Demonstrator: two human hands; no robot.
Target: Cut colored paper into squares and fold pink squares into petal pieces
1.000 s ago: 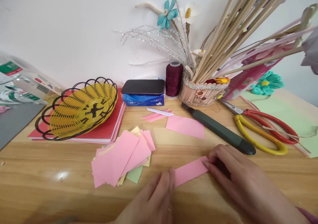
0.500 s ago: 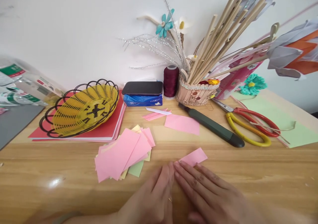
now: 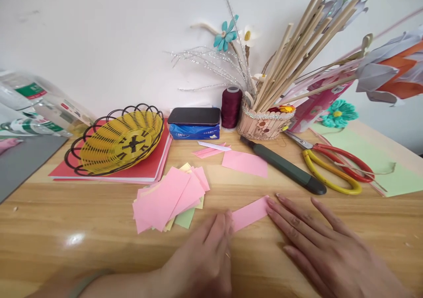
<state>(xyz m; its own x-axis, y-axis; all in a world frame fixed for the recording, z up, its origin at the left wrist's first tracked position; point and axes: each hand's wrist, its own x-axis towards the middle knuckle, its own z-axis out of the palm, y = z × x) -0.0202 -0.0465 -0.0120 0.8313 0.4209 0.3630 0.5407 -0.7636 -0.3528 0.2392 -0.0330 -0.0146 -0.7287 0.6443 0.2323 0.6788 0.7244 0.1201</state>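
A narrow pink paper strip point(image 3: 250, 214) lies slantwise on the table in front of me. The fingers of my left hand point(image 3: 205, 256) are closed at its lower left end, partly covering it. At the other end, my right hand point(image 3: 315, 245) lies nearly flat with fingers apart, and its fingertips touch the strip's upper right corner. To the left is a loose pile of pink, yellow and green paper pieces point(image 3: 168, 199). Just behind the strip are a flat pink paper piece point(image 3: 244, 163) and a few thin folded paper strips point(image 3: 211, 149).
A yellow woven basket point(image 3: 122, 141) rests on red paper sheets point(image 3: 155, 168). Behind stand a phone point(image 3: 194, 116) on a blue tissue pack point(image 3: 194, 132), purple thread point(image 3: 230, 108) and a stick holder point(image 3: 262, 124). A dark green cutter point(image 3: 287, 166) and scissors point(image 3: 333, 163) lie right.
My right hand has slid right along the strip to its far end, fingers now more spread. More of the strip shows. My left hand stays at the near end; the view has shifted slightly.
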